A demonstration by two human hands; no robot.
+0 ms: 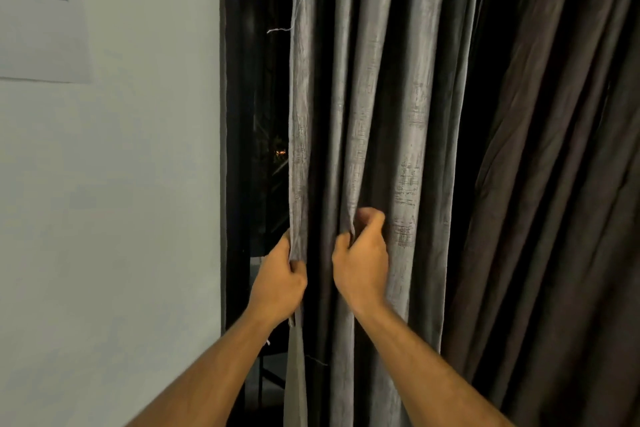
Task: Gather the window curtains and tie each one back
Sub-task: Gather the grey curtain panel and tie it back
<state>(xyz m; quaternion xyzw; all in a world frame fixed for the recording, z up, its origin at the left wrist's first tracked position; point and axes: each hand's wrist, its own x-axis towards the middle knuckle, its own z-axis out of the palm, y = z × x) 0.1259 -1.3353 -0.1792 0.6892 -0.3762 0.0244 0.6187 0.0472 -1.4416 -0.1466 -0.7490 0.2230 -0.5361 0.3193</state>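
Note:
A grey patterned curtain hangs in vertical folds in front of a dark window. My left hand grips the curtain's left edge at about waist height. Just to its right, my right hand pinches the neighbouring fold between thumb and curled fingers. A second, darker brown curtain hangs to the right, overlapping the grey one's right side. No tie-back is visible.
A pale wall fills the left, with a sheet of paper stuck high on it. A black window frame runs down beside the curtain's edge, with dark glass showing in the gap.

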